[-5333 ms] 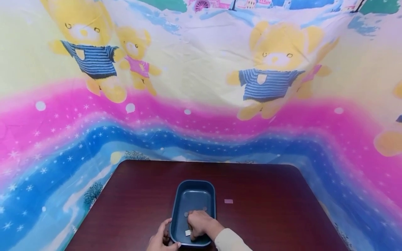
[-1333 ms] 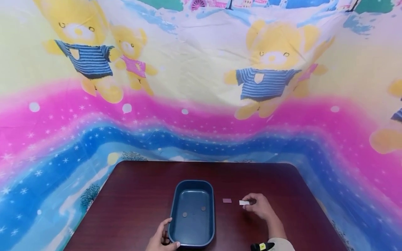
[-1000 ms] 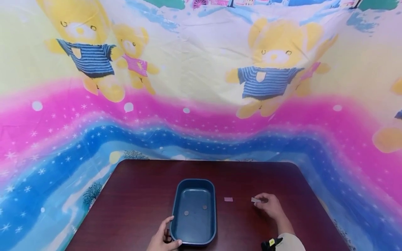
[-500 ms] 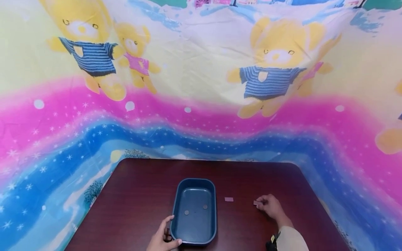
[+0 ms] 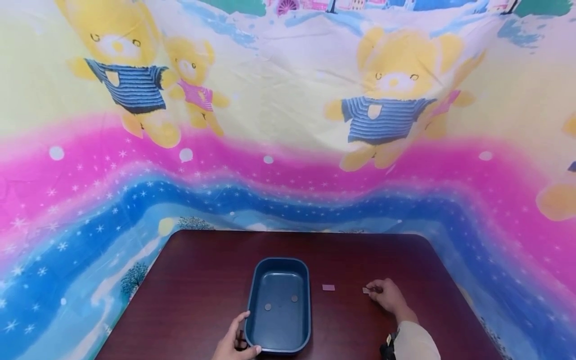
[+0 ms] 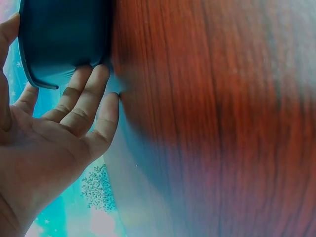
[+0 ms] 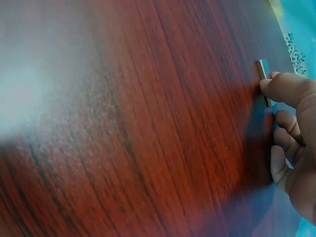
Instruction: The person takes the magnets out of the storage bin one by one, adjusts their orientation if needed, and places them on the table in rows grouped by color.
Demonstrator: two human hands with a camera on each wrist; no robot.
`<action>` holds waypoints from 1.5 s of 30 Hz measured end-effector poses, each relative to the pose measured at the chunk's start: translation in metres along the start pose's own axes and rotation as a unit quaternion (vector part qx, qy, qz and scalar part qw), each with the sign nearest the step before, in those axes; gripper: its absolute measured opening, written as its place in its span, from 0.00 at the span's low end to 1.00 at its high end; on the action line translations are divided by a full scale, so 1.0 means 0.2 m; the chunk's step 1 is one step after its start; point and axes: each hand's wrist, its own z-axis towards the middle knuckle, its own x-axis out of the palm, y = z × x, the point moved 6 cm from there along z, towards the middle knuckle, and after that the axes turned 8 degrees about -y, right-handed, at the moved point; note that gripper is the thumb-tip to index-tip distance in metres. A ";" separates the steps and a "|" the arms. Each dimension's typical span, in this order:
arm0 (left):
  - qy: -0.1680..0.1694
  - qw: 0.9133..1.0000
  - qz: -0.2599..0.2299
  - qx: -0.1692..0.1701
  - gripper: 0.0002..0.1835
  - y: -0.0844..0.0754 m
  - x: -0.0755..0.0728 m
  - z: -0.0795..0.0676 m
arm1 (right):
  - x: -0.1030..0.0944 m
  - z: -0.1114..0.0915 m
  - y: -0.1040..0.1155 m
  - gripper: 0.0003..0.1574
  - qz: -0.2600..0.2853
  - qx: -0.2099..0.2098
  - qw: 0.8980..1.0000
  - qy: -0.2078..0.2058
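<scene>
Wood-grain tabletop (image 5: 202, 270), dark red, beneath both hands. Small pale tile (image 7: 263, 70): one, pinched by the right hand (image 5: 389, 297) between thumb and index finger, its ends protruding past them; other fingers loosely curled. Pink tile (image 5: 328, 287): one, flat, left of those fingertips, well apart. Blue rectangular tray (image 5: 278, 332): one, the left hand (image 5: 233, 344) touching it, fingers spread. Coin-like discs (image 5: 267, 307): two, inside, right of the left fingertips.
</scene>
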 end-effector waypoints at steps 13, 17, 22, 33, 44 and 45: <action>0.012 1.000 -0.029 0.004 0.47 0.01 0.03 -0.01 | -0.07 -0.07 0.03 0.27 0.082 0.100 0.991 0.038; 0.009 0.999 -0.032 0.005 0.47 0.01 0.02 -0.01 | -0.08 -0.10 0.11 0.31 0.125 0.109 0.984 0.067; 0.010 0.999 -0.031 0.007 0.48 0.01 0.02 -0.01 | -0.06 -0.13 0.23 0.28 0.141 0.098 0.983 0.070; 0.002 1.000 -0.010 0.006 0.47 0.00 0.00 -0.02 | 0.00 -0.18 0.45 0.31 0.178 0.044 0.980 0.077; 0.000 1.000 -0.017 0.010 0.47 0.00 0.01 -0.01 | 0.05 -0.13 0.71 0.34 0.217 0.003 0.969 0.118; 0.000 1.000 -0.020 0.010 0.47 0.00 0.01 0.00 | 0.06 -0.13 0.74 0.33 0.221 -0.007 0.967 0.125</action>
